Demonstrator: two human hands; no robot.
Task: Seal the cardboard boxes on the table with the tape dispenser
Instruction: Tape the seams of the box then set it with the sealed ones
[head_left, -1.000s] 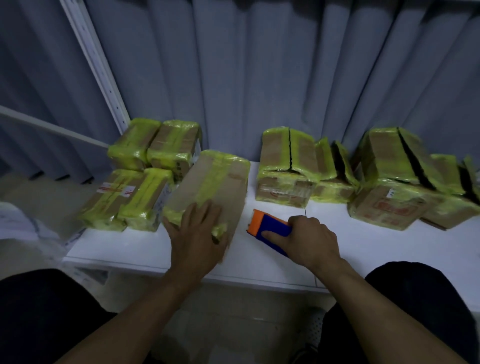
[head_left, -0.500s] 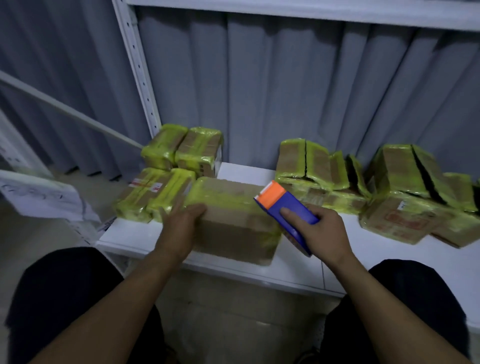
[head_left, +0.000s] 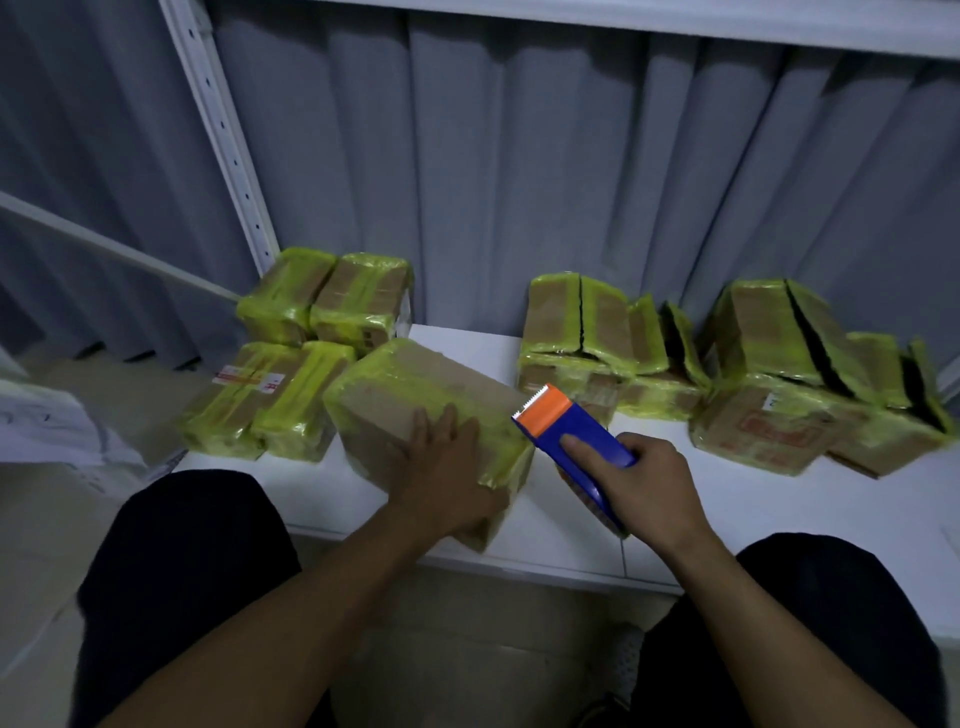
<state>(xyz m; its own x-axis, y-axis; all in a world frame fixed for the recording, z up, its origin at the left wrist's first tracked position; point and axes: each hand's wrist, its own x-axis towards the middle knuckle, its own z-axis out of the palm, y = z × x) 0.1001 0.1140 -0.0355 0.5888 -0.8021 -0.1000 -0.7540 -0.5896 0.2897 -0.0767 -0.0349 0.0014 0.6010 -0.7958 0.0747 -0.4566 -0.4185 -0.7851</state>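
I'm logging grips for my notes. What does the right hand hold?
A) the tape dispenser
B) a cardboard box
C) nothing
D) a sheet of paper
A: the right hand grips the blue and orange tape dispenser, while the left hand rests flat on the box.

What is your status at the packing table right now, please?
Left hand flat on the front cardboard box. Right hand grips the tape dispenser, toothed end beside the box's right end. Nothing between them.
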